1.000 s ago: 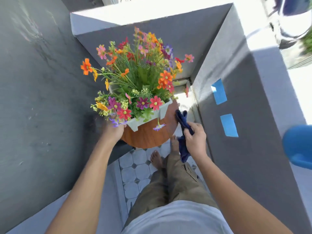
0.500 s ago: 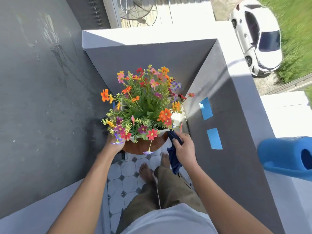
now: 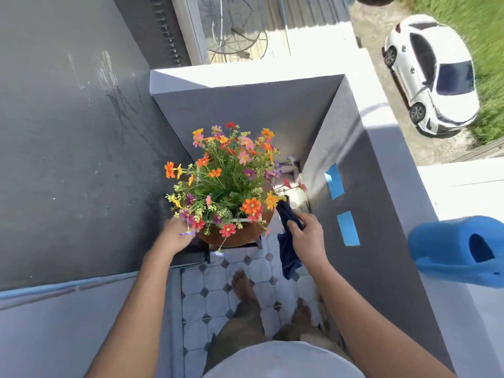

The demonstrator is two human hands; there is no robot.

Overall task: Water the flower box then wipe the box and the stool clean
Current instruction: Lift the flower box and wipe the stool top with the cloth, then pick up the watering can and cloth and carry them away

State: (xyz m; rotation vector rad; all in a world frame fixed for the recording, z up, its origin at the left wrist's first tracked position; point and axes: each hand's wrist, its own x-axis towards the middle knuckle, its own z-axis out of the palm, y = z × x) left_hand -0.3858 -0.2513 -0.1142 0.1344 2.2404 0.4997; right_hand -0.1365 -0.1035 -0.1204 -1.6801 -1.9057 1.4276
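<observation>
Wiping moves from the stool's (image 3: 234, 237) front to the box's right end; right hand (image 3: 305, 236) clutches the cloth (image 3: 287, 252), left hand (image 3: 177, 236) steadies the flower box (image 3: 240, 220), grip hidden.

Grey walls (image 3: 68, 159), tiled floor (image 3: 201, 304), sunlit ledge (image 3: 381, 126) w/ car (image 3: 433, 75) below

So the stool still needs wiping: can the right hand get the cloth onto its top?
Probably yes: the right hand holds the cloth right beside the stool, nothing between them.

Both arms reach forward; left hand (image 3: 176, 236) curled, right hand (image 3: 306, 236) clenched.
</observation>
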